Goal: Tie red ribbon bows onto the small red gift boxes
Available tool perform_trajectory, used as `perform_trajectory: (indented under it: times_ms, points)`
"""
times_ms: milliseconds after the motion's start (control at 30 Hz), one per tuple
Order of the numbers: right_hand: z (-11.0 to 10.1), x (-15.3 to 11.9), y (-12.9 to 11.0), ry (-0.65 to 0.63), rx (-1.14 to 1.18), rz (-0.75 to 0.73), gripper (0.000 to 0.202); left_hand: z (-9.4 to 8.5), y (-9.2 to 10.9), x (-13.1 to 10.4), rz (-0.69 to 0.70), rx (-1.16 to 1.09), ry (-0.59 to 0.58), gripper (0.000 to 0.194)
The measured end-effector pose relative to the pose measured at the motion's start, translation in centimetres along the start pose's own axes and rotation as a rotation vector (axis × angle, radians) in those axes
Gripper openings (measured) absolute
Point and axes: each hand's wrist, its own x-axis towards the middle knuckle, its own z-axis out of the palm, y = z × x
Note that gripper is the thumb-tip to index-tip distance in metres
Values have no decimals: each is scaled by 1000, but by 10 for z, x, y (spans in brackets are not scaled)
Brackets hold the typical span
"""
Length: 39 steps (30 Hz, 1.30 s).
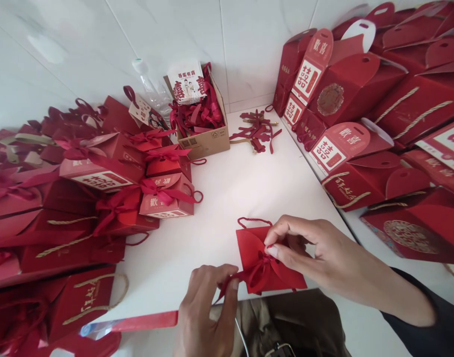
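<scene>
A small red gift box sits at the table's front edge, with a twisted red cord handle at its far side. Across its top lies a red ribbon bow. My left hand pinches a ribbon tail to the left of the box, thumb against fingers. Over the box's top right, my right hand is closed, thumb and forefinger pinching a bit of the red ribbon at the bow's knot. The right hand covers part of the box's right side.
Ribbon-tied red boxes crowd the left. More red boxes are stacked on the right. At the back stand a cardboard box of ribbons, a clear plastic bottle and a loose ribbon pile. A red strip lies front left.
</scene>
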Motion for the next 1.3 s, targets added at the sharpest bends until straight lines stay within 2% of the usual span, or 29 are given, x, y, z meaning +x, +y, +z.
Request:
perform_trajectory:
  times_ms: [133, 300, 433, 533, 667, 967, 1133, 1200, 1300]
  points:
    - [2, 0, 2, 13, -20, 13, 12, 1, 7, 1, -11, 38, -10, 25]
    - [4, -1, 4, 38, -27, -2, 10, 6, 19, 0, 72, 131, 83, 17]
    - [4, -2, 3, 42, -26, 6, 11, 10, 16, 3, 186, 183, 27, 15]
    - [3, -2, 3, 25, 4, 34, 17, 11, 10, 4, 221, 179, 29, 18]
    - [0, 0, 3, 10, 51, 41, 24, 10, 9, 2, 187, 154, 25, 20]
    - [-6, -1, 1, -21, 106, 60, 24, 9, 11, 1, 132, 108, 56, 21]
    - [-5, -2, 1, 1, 68, 47, 26, 8, 13, 2, 110, 99, 62, 20]
    - [-4, -7, 1, 24, 23, 31, 27, 8, 15, 1, 74, 61, 64, 19]
    - [-4, -17, 4, 135, -97, 21, 41, 5, 16, 0, 30, 30, 67, 26]
